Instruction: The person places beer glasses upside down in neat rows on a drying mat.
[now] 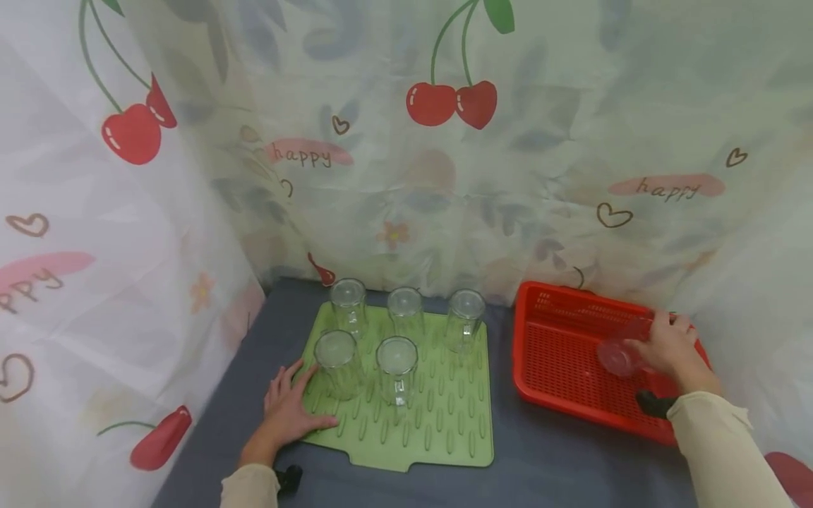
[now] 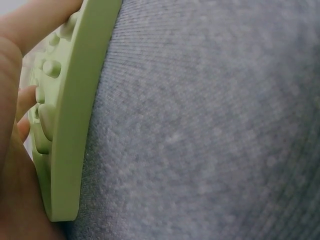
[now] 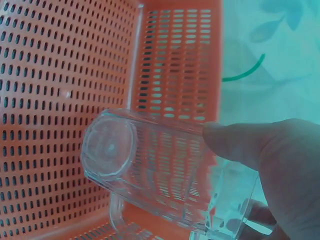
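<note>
My right hand (image 1: 672, 344) grips a clear glass mug (image 1: 616, 358) by its open end, tilted over the inside of the red basket (image 1: 571, 410). In the right wrist view the thumb (image 3: 235, 142) presses the mug's side, and its thick base points away from the hand. My left hand (image 1: 288, 409) rests at the left edge of the green drying mat (image 1: 444, 430), fingers spread, the thumb lying over the mat's surface. Upside down on that mat stand several clear mugs: two in front, a left one (image 1: 339, 367) and a right one (image 1: 396, 370), and three behind, including one (image 1: 466, 321) at back right.
A dark grey cloth (image 1: 502, 466) covers the table under the mat and basket. Printed curtains (image 1: 394, 190) hang close behind and at both sides. A strip of table separates the mat from the basket.
</note>
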Available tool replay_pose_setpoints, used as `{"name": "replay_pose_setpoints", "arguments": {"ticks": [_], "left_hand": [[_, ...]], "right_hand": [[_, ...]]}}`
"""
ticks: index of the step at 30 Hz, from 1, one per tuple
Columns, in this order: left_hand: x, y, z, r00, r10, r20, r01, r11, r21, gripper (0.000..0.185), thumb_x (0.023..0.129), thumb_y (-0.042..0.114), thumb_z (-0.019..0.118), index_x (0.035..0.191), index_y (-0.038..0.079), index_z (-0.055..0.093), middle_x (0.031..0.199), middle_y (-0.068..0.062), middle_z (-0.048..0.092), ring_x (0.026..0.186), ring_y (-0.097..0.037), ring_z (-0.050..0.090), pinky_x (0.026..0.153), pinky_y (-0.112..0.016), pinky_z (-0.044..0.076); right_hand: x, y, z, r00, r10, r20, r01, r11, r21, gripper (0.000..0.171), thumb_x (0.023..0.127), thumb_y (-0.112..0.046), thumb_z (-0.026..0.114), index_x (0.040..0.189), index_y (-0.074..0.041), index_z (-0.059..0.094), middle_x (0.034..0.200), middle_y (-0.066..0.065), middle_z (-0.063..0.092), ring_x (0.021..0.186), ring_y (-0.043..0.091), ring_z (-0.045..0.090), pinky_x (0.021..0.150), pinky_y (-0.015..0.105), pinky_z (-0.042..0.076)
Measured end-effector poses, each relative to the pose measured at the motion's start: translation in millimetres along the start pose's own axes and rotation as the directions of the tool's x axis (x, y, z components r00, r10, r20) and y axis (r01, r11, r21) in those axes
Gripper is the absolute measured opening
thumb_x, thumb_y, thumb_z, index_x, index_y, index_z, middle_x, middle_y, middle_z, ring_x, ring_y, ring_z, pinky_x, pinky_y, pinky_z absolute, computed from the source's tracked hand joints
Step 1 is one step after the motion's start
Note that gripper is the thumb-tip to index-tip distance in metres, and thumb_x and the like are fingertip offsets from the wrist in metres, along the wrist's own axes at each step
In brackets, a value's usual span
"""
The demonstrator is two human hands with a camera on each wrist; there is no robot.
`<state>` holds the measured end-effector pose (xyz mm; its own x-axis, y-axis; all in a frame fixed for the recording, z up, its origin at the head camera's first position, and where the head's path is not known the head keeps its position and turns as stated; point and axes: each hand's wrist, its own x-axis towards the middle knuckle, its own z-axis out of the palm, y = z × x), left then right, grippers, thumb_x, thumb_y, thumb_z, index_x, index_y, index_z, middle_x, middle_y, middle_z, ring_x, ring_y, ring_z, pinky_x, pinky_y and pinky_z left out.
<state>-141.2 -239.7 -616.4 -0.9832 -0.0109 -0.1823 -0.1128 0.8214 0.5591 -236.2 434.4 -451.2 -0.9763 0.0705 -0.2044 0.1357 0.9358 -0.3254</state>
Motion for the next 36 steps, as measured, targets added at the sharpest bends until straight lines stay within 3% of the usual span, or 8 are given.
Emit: {"name": "replay_pose_setpoints", "arguments": {"ticks": [8, 17, 22, 30, 33, 36], "left_hand": [[0.3, 0.5, -1.5, 1.0, -0.006, 0.016, 0.006, 1.0, 0.002, 0.125, 0.061, 0.077, 0.083, 0.161, 0.023, 0.032, 0.171, -0.01, 0.008, 0.156, -0.048, -0.003, 0.117, -0.078, 0.007], [0.2, 0.2, 2.1, 1.0, 0.0, 0.005, 0.0, 1.0, -0.012, 0.124, 0.061, 0.075, 0.084, 0.16, 0.021, 0.034, 0.17, -0.012, 0.011, 0.156, -0.05, -0.001, 0.116, -0.08, 0.005], [1.7, 1.2, 2.4, 1.0, 0.014, -0.022, -0.014, 1.0, -0.018, 0.123, 0.06, 0.074, 0.085, 0.159, 0.02, 0.037, 0.169, -0.013, 0.014, 0.155, -0.051, 0.001, 0.114, -0.08, 0.007], [1.3, -0.2, -0.2, 1.0, -0.008, 0.013, 0.008, 1.0, -0.003, 0.126, 0.06, 0.077, 0.083, 0.161, 0.023, 0.032, 0.171, -0.011, 0.009, 0.156, -0.05, -0.004, 0.116, -0.079, 0.007], [1.2, -1.1, 0.3, 1.0, -0.005, 0.007, 0.005, 1.0, -0.004, 0.125, 0.06, 0.076, 0.083, 0.161, 0.023, 0.033, 0.171, -0.011, 0.01, 0.156, -0.05, -0.003, 0.116, -0.079, 0.007], [1.5, -1.1, 1.9, 1.0, -0.002, -0.003, 0.002, 1.0, -0.009, 0.124, 0.06, 0.075, 0.084, 0.16, 0.023, 0.034, 0.17, -0.01, 0.011, 0.156, -0.049, -0.002, 0.117, -0.078, 0.007]], "right_hand": [[-11, -19, -4, 0.991, -0.015, -0.132, 0.021, 0.999, 0.039, 0.094, 0.088, -0.024, 0.073, 0.15, 0.019, 0.017, 0.137, 0.055, 0.019, 0.122, 0.072, 0.023, 0.092, 0.08, 0.035], [-30, -47, -8, 0.968, -0.138, -0.211, 0.16, 0.983, 0.088, 0.086, 0.089, -0.021, 0.076, 0.155, 0.005, 0.027, 0.137, 0.048, 0.022, 0.121, 0.062, 0.028, 0.081, 0.07, 0.042], [-40, -61, -8, 0.962, -0.151, -0.226, 0.179, 0.978, 0.107, 0.084, 0.091, -0.025, 0.076, 0.156, 0.0, 0.029, 0.14, 0.047, 0.021, 0.117, 0.063, 0.034, 0.082, 0.073, 0.045], [-58, -84, -7, 0.943, -0.153, -0.295, 0.206, 0.965, 0.16, 0.085, 0.092, -0.04, 0.076, 0.156, -0.004, 0.034, 0.141, 0.038, 0.028, 0.109, 0.052, 0.045, 0.079, 0.065, 0.049], [-65, -92, -7, 0.93, -0.161, -0.33, 0.223, 0.961, 0.161, 0.083, 0.092, -0.04, 0.076, 0.155, -0.005, 0.035, 0.14, 0.037, 0.031, 0.106, 0.048, 0.046, 0.076, 0.06, 0.05], [-71, -98, -6, 0.908, -0.177, -0.38, 0.255, 0.953, 0.165, 0.081, 0.091, -0.04, 0.077, 0.153, -0.004, 0.039, 0.141, 0.035, 0.036, 0.103, 0.044, 0.051, 0.074, 0.046, 0.052]]}}
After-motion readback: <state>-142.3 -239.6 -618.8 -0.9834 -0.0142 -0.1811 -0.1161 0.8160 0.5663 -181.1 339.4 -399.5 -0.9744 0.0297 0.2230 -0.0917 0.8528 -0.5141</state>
